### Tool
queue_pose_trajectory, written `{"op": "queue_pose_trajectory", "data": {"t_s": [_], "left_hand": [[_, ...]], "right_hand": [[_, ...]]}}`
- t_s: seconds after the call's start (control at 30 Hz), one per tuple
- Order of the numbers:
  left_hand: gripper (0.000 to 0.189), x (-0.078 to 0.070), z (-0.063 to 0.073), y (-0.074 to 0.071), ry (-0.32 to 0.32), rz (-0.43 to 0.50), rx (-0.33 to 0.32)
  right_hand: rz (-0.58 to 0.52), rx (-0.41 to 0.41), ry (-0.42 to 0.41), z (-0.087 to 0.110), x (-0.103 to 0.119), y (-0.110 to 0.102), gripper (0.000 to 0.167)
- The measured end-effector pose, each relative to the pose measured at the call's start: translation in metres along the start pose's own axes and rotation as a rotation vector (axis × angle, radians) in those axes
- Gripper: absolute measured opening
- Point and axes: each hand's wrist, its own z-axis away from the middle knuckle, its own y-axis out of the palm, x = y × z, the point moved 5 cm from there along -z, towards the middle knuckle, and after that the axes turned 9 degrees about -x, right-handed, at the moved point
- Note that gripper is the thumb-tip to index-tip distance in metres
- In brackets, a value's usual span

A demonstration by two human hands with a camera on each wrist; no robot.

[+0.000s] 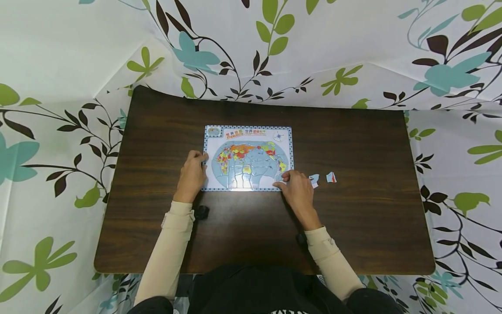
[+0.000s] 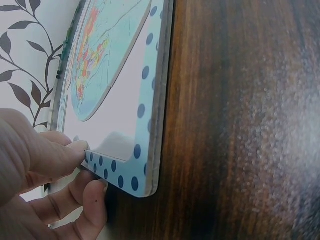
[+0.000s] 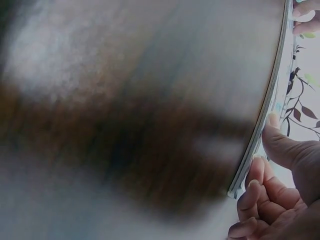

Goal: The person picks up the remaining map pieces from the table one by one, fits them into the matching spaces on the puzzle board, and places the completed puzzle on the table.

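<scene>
Left hand [image 2: 32,162] and right hand [image 1: 300,194] pinch the puzzle tray [image 1: 210,179], map pieces [image 1: 248,163] inside, two loose pieces [image 1: 331,177] beside it.

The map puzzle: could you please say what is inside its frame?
Fitted pieces fill most of the oval inside the frame, leaving a white gap at lower right. The right hand covers the frame near its lower-right corner, hiding what lies beneath.

Behind the dark wood-grain table [image 1: 364,148] — glossy in patches — hangs white cloth [image 1: 243,48] printed with leaves.
</scene>
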Motion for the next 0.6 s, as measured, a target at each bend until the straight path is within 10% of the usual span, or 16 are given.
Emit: {"op": "queue_pose_trajectory", "data": {"t_s": [0.6], "left_hand": [[0.042, 0.001, 0.000, 0.001, 0.004, 0.000, -0.004]], "right_hand": [[-0.023, -0.053, 0.218, -0.023, -0.077, -0.076, 0.039]]}}
